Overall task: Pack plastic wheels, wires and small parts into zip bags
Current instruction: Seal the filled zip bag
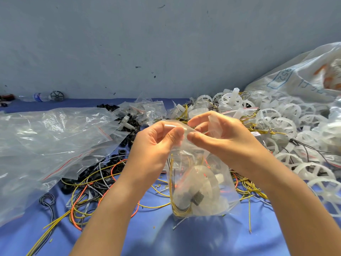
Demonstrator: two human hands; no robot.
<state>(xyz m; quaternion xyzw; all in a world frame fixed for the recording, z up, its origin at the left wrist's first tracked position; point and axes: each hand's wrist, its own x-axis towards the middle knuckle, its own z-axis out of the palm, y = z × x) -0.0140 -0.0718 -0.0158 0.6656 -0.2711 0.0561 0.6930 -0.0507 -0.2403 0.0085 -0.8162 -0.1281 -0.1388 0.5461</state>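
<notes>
- Blue table (203, 239) against a pale wall; empty clear bags (46, 137) cover its left edge.
- Loose wires (88, 191) and black rings (122, 151) lie left of centre.
- Left hand (156, 145) and right hand (221, 139) both pinch the top of a zip bag (227, 193) at the centre, with a wheel (199, 182) and wires inside.
- White wheels (287, 122) are heaped along the right edge.

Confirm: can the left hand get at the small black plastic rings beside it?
Probably not yet: left hand and right hand both pinch the mouth of the clear plastic zip bag. The small black plastic rings lie close, path unobstructed, once its fingers release.
</notes>
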